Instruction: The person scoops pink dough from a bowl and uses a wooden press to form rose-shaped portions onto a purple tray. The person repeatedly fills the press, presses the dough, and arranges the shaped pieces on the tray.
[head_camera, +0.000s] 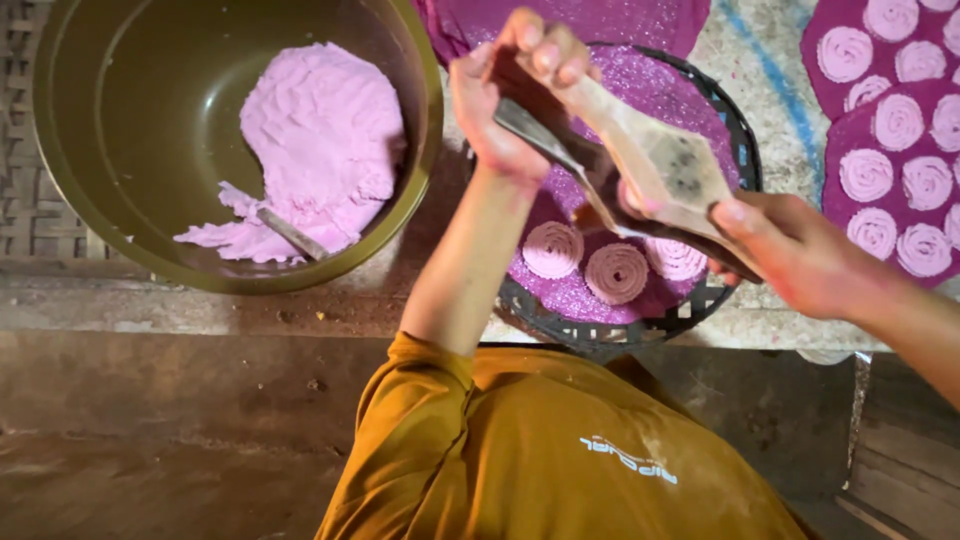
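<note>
Speckled stone floor (770, 60), woven mat (25, 200)

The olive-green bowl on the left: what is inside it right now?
The bowl holds a mound of pink dough with a metal utensil lying at its lower edge. Whatever lies under the dough is covered.

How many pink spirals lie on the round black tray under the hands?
3 show on the black tray: left spiral, middle spiral, right spiral. The wooden press and the hands may hide more.
</note>
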